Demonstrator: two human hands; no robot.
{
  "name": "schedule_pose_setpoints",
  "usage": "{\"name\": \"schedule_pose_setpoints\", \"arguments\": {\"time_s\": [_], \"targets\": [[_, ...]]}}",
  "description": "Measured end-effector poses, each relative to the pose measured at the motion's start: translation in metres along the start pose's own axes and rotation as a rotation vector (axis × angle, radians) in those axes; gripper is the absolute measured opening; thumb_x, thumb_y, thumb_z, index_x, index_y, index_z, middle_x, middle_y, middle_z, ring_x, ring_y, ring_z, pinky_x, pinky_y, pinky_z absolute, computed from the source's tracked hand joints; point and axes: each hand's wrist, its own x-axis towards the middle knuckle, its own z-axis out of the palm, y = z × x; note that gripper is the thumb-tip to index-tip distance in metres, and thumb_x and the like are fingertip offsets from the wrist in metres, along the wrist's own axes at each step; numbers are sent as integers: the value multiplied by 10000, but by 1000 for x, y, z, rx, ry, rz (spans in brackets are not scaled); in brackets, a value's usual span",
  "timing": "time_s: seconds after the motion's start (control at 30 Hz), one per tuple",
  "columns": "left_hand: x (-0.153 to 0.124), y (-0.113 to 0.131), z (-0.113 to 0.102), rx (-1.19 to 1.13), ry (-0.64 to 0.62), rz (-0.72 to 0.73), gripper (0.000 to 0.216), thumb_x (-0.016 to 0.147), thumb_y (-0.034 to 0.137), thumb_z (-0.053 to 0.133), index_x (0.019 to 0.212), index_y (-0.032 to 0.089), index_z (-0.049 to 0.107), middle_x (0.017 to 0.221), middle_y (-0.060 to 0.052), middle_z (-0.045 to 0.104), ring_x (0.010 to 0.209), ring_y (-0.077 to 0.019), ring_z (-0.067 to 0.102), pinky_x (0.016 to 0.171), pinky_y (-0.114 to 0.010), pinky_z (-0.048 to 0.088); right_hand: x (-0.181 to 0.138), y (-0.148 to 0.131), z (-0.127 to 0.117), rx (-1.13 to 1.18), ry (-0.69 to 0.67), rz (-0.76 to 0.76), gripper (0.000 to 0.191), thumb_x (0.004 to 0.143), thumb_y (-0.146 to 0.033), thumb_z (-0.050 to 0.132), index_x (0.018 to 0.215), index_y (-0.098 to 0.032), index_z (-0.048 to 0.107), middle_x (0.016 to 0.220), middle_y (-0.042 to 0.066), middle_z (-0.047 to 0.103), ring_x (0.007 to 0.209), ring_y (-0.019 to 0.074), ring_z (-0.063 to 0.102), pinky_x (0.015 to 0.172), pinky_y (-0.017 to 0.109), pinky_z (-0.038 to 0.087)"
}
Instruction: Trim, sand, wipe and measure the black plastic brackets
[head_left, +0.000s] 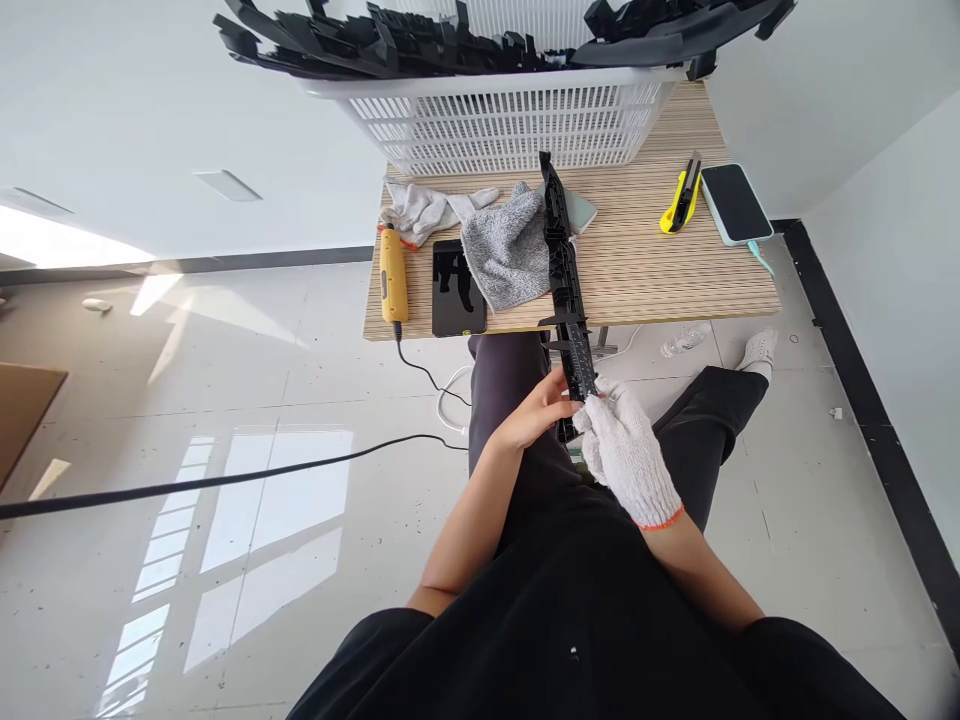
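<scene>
A long black plastic strip (564, 270) runs from my lap up across the wooden table (645, 270). My right hand (626, 450), in a white knit glove with an orange cuff, is closed around the strip's near end. My bare left hand (536, 410) touches the same end from the left, fingers curled against it. The strip's far end lies over a grey cloth (506, 250).
A white basket (510, 120) full of black plastic parts stands at the table's back. On the table lie a white glove (427, 208), a yellow corded tool (392, 278), a black tablet-like slab (454, 290), a yellow utility knife (681, 198) and a phone (735, 203). A black cable (225, 478) crosses the floor.
</scene>
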Motion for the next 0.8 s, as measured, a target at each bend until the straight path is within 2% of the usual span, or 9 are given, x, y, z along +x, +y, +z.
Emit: {"name": "schedule_pose_setpoints", "arguments": {"time_s": [0.1,0.17,0.23,0.3,0.43,0.5,0.6,0.7,0.8], "targets": [[1,-2,-2,8,-11,18,535,764,289,731,1278,191,622,1262,-105,681,1186,-321,635,991,-407,484,-3,1,2,-9,-6,0,403,831,-519,687,1126,-275,561,730,-54,584,517,72,522,424,162,444],[1,-4,-4,15,-16,28,529,764,288,733,1272,187,622,1276,-107,678,1223,-323,612,997,-405,483,-7,1,3,-37,19,-45,488,850,-511,657,1272,-304,527,751,-60,599,475,69,499,396,179,429],[1,-6,-5,12,-16,25,524,758,290,746,1257,186,622,1296,-107,671,1254,-327,590,994,-402,491,-9,-3,3,-64,89,-152,601,880,-490,609,1435,-369,412,802,-61,627,440,69,472,374,202,419],[1,-7,-5,-21,-22,-11,533,759,304,756,1258,195,602,1330,-113,651,1229,-333,610,931,-397,533,-4,-12,0,-108,163,-286,624,908,-472,570,1488,-414,349,880,-44,659,454,77,488,389,227,444],[-2,-5,-4,-113,-48,-127,563,795,302,743,1307,233,521,1409,-136,575,1192,-364,645,717,-347,605,38,-42,-12,-250,186,-481,508,895,-469,602,1381,-362,506,1026,8,676,544,99,567,461,270,500],[-3,-4,-4,-134,-50,-150,588,804,278,732,1334,255,479,1422,-135,548,1211,-381,637,653,-317,614,64,-56,-19,-300,185,-539,481,896,-463,601,1355,-333,540,1053,19,669,622,122,618,534,298,540],[-7,-5,-6,-148,-48,-140,640,805,249,717,1371,284,423,1419,-127,533,1177,-377,659,587,-281,610,92,-73,-30,-446,211,-619,462,892,-429,600,1337,-307,582,1139,44,676,820,181,682,729,388,594],[-9,-9,-10,-134,-67,-110,695,787,205,717,1391,306,388,1409,-123,536,1171,-372,662,580,-284,615,97,-87,-40,-653,297,-690,457,886,-451,601,1319,-307,613,1248,71,669,1065,265,670,931,506,553],[-8,-13,-12,-126,-95,-106,700,766,159,697,1377,309,390,1386,-117,554,1170,-361,661,623,-316,623,90,-108,-46,-820,333,-794,512,920,-534,533,1384,-319,552,1365,85,617,1247,315,593,1026,571,489]]}}
